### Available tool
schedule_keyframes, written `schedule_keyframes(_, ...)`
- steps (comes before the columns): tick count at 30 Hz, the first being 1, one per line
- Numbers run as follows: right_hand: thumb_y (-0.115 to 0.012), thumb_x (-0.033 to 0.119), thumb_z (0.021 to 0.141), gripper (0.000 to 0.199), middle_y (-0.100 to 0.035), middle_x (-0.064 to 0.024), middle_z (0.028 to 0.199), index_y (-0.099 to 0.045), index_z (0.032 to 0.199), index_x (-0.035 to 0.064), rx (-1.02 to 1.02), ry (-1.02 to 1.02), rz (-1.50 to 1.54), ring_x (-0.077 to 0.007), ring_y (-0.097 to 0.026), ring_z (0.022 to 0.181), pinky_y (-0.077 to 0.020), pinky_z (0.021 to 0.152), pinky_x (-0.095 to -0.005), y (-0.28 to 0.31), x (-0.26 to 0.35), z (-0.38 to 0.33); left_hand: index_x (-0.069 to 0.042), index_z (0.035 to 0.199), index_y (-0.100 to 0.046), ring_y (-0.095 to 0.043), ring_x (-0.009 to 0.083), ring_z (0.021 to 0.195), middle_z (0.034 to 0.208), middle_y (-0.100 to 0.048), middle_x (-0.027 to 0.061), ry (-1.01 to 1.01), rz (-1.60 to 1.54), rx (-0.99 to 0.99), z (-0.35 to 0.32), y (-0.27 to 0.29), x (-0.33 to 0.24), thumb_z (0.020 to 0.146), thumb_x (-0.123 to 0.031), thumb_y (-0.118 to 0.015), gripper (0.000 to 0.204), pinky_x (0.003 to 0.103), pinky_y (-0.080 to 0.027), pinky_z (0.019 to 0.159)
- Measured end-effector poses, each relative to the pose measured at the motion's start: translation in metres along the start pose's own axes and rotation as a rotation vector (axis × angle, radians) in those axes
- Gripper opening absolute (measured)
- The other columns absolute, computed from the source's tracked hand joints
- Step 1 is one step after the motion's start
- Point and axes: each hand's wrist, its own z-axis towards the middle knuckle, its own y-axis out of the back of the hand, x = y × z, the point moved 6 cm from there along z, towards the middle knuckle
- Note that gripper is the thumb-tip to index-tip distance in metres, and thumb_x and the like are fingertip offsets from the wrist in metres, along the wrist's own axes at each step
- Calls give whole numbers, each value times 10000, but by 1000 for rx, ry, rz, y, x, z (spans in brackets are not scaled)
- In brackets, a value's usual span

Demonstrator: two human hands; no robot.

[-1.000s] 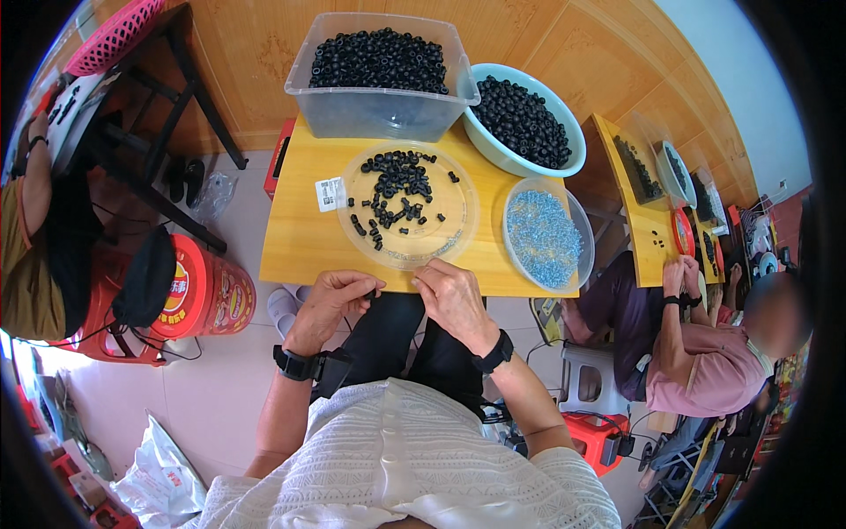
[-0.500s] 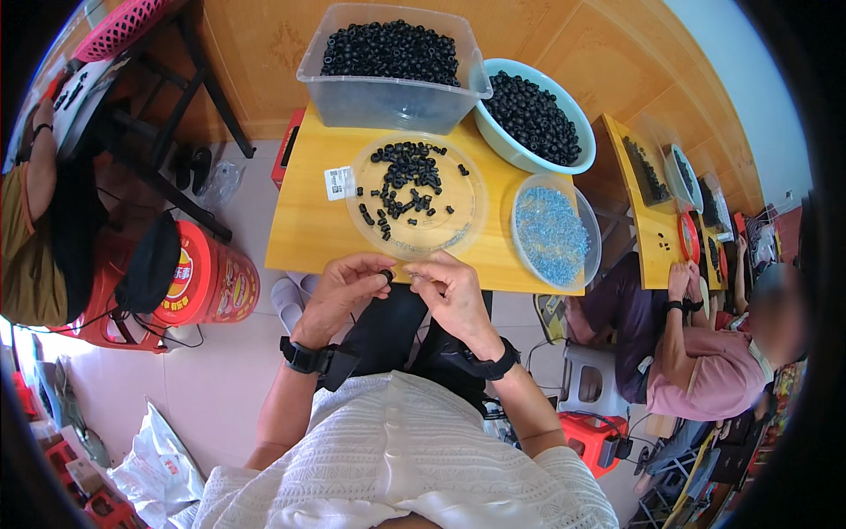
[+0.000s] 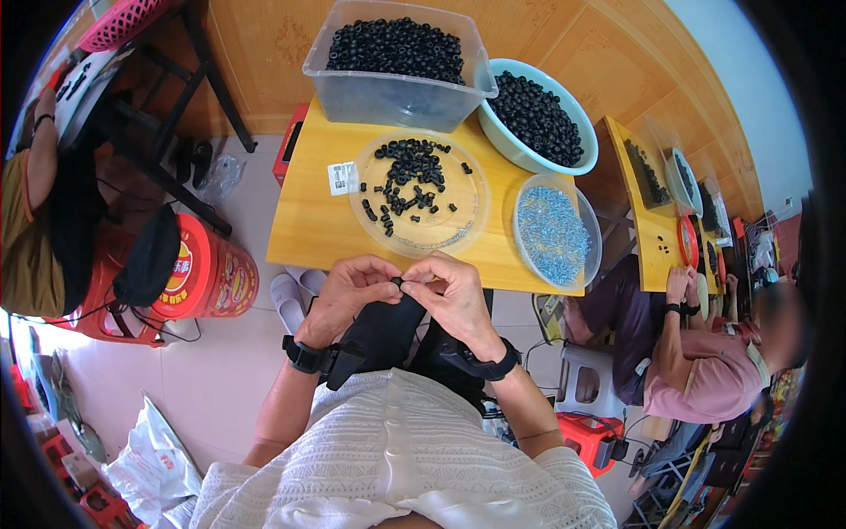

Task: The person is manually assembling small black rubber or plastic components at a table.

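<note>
In front of the table's near edge, both my hands meet at the fingertips. My left hand (image 3: 351, 289) pinches a small round black part (image 3: 397, 283) between thumb and finger. My right hand (image 3: 454, 295) is closed in a pinch against that part's right side; whatever lies between its fingertips is hidden. Just beyond my hands is a round clear tray (image 3: 374, 231) with several short black spool-like pieces (image 3: 414, 163) scattered on it. A few tiny pale-blue bits (image 3: 460, 234) lie along its near right rim.
On the yellow table (image 3: 304, 225) stand a clear bin (image 3: 397, 101) and a light-blue basin (image 3: 538, 163), both full of black parts. A clear tub (image 3: 596, 256) holds pale-blue pieces. A red bucket (image 3: 233, 282) stands left. At right a person (image 3: 705, 370) works at another table.
My right hand has moved left and its fingertips have come up against the black part in my left hand. A small pale piece seen in its pinch before is now hidden.
</note>
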Motion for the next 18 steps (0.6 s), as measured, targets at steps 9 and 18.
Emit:
schedule_keyframes(9,-653,-60,736,94,-619,-59,801,-625,815,-17,-74,-41,60,-104,-613,676,-500,584,-212,1,-7,-3,8,969,-599,-631,143,783,890,-637,78,12,23,-10,1,-4,2,798,1,-633,174,256,-532,728)
schedule_keyframes(18,-610,-12,752,43,-573,-121,699,-623,792,-17,-208,310,-271,-253,-587,633,-460,568,-310,12,19,3,-13,1003,-582,-626,139,812,938,-613,63,12,-189,-80,1,1,5,822,0,-606,184,265,-528,767)
